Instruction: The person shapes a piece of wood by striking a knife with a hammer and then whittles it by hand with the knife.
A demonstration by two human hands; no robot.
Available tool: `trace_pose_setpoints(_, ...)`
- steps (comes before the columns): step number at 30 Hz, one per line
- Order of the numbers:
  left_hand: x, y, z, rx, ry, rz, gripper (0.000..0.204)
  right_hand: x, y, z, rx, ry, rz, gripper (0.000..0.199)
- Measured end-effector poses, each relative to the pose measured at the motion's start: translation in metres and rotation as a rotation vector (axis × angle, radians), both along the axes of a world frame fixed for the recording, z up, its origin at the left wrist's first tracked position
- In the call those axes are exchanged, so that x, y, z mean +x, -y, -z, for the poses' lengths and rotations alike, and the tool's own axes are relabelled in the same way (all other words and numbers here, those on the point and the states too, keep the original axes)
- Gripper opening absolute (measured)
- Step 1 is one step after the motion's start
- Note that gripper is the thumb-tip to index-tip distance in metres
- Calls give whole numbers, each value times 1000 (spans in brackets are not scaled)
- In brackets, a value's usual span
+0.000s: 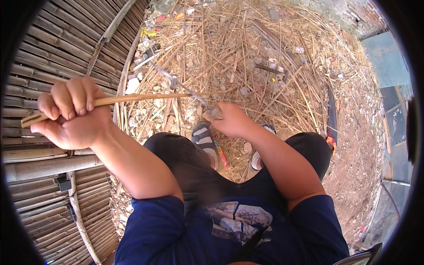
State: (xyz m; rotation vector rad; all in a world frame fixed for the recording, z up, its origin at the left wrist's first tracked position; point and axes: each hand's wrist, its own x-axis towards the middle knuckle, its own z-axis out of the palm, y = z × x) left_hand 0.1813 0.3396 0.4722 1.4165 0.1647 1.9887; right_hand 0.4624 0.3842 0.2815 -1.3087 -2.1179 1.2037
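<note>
My left hand [76, 112] is closed around the thick end of a long split bamboo strip [145, 96], raised at the left before the bamboo wall. The strip runs rightward, nearly level, and narrows past the middle of the view. Over my knees, my right hand [230, 121] grips the handle of a knife [201, 100]. Its thin blade points up and to the left, crossing the strip near the strip's thin end. Whether the edge touches the bamboo I cannot tell.
A bamboo-slat wall [42, 57] stands close on the left. Splinters, stones and scraps cover the ground [247, 57]. A saw [331, 119] with an orange handle lies by my right knee. Blue-grey panels [385, 59] lean at the far right.
</note>
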Motion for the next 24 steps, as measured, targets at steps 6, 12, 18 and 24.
trace_pose_setpoints(6, 9, 4, -4, 15, 51, -37, 48, -5, 18, -43, -20, -2, -37, 38)
trace_pose_setpoints(12, 5, -5, -5, -32, 28, -81, 49, 0, -5, 22, -70, 40, 91, 29)
trace_pose_setpoints(18, 2, 1, -5, 9, 24, -58, 48, -1, 0, -12, -32, 122, 27, 33)
trace_pose_setpoints(24, -8, 0, -4, 11, -5, -59, 51, -6, 13, -4, -3, -41, -25, 40)
